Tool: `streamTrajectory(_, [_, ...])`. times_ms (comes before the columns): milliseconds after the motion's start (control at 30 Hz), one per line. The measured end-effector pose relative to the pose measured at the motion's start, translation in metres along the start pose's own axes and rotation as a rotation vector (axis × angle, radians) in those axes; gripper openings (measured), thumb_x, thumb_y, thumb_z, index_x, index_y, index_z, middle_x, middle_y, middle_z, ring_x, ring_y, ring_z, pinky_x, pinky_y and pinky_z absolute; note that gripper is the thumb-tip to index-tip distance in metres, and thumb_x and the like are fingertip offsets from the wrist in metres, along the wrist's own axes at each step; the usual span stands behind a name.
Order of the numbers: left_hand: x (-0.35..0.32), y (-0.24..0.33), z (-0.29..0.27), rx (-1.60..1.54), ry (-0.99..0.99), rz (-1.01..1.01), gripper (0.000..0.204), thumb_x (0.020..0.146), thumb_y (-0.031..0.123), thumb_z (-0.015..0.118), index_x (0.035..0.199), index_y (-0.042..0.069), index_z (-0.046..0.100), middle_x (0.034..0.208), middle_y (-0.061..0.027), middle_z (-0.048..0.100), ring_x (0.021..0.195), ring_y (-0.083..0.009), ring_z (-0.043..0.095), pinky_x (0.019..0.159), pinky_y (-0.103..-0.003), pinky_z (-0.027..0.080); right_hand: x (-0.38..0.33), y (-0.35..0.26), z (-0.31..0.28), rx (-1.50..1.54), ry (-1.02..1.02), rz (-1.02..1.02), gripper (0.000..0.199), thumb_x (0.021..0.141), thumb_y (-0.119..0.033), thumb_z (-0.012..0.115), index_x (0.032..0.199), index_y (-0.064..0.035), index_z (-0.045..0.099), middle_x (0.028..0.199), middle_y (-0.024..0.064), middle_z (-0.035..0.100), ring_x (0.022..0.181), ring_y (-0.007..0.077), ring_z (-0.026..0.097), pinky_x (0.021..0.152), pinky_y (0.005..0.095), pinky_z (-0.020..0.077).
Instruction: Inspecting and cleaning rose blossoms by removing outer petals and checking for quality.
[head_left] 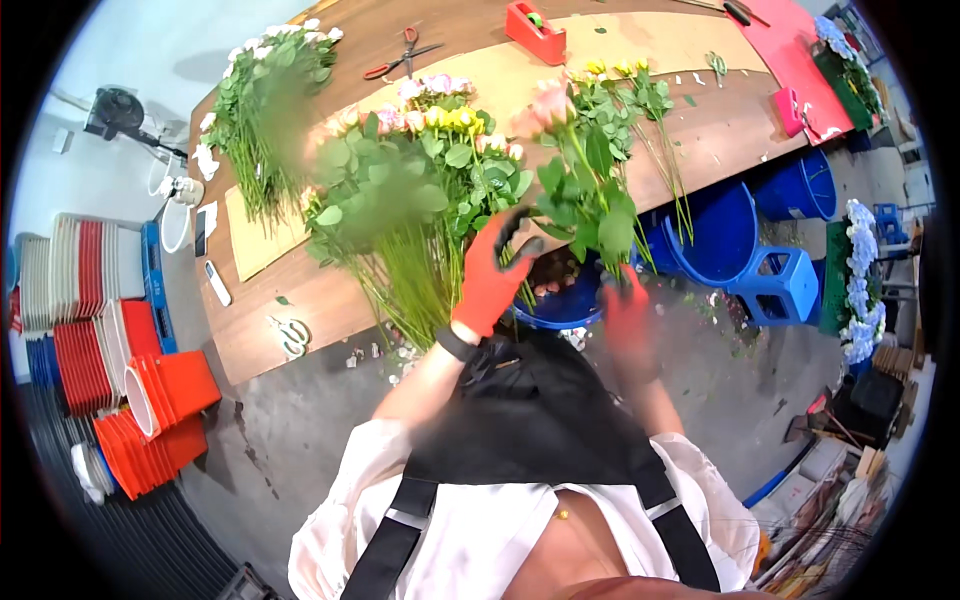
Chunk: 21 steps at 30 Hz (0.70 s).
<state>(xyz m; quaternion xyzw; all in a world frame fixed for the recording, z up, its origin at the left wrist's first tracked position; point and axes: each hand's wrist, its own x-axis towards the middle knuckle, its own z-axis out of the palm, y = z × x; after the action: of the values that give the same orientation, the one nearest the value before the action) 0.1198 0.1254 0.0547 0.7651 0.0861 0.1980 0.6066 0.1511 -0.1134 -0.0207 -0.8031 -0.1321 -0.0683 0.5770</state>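
My right hand [628, 318], in a red and dark glove and partly blurred, grips the lower stems of pale pink roses [552, 108]. Their leafy stems lean up to the left over the table edge. My left hand [484, 282], gloved the same way, is raised beside these leaves with thumb and fingers curved apart and nothing visible between them. Left of it lies a large bunch of pink roses [340, 124] with long green stems reaching past the table edge. Yellow roses [455, 120] and lilac-pink flowers [438, 88] lie behind. A blurred smudge covers part of the foliage.
On the wooden table [320, 295] lie white roses [270, 120], red-handled scissors [408, 55], pale-handled scissors [292, 337] and a red tape dispenser [537, 35]. Blue buckets [715, 235] and a blue stool [780, 285] stand below the right side. Orange buckets [170, 395] are stacked at left.
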Motion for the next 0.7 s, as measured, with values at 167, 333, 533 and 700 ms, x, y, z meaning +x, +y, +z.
streamTrajectory(167, [0.024,0.07,0.0,-0.666,-0.157,-0.374,0.042,0.085,0.011,0.07,0.123,0.002,0.054,0.108,-0.0012,0.06,0.095,-0.0101,0.057,0.08,-0.026,0.047,-0.025,-0.001,-0.031,-0.243,-0.188,-0.226,0.047,0.072,-0.008,0.072,0.117,-0.0016,0.061,0.094,0.0153,0.064,0.083,0.0321,0.06,0.076,0.0379,0.0482])
streamTrajectory(333, [-0.005,0.098,0.02,-0.696,-0.024,-0.38,0.036,0.087,0.012,0.068,0.12,0.003,0.059,0.104,-0.0005,0.065,0.087,-0.0114,0.061,0.075,-0.026,0.05,-0.018,-0.022,-0.039,-0.555,-0.51,-0.262,0.07,0.067,-0.018,0.077,0.131,-0.004,0.051,0.119,0.017,0.057,0.104,0.0375,0.055,0.089,0.043,0.0446])
streamTrajectory(533, [-0.026,0.094,0.003,-0.002,-0.184,0.006,0.03,0.089,0.009,0.064,0.118,0.004,0.059,0.11,-0.0054,0.063,0.1,-0.0183,0.06,0.086,-0.031,0.048,0.016,-0.089,-0.064,0.086,-0.277,-0.013,0.075,0.077,-0.034,0.069,0.138,0.0011,0.044,0.135,0.0166,0.05,0.127,0.0299,0.047,0.106,0.0415,0.0358])
streamTrajectory(700, [-0.04,0.098,0.01,-0.308,-0.301,-0.305,0.037,0.084,0.003,0.067,0.119,0.003,0.055,0.112,-0.0051,0.062,0.104,-0.0159,0.058,0.088,-0.031,0.048,0.061,-0.187,-0.054,0.206,-0.452,-0.109,0.065,0.073,-0.014,0.075,0.131,0.0004,0.051,0.134,0.0155,0.051,0.126,0.0288,0.048,0.104,0.0391,0.0388])
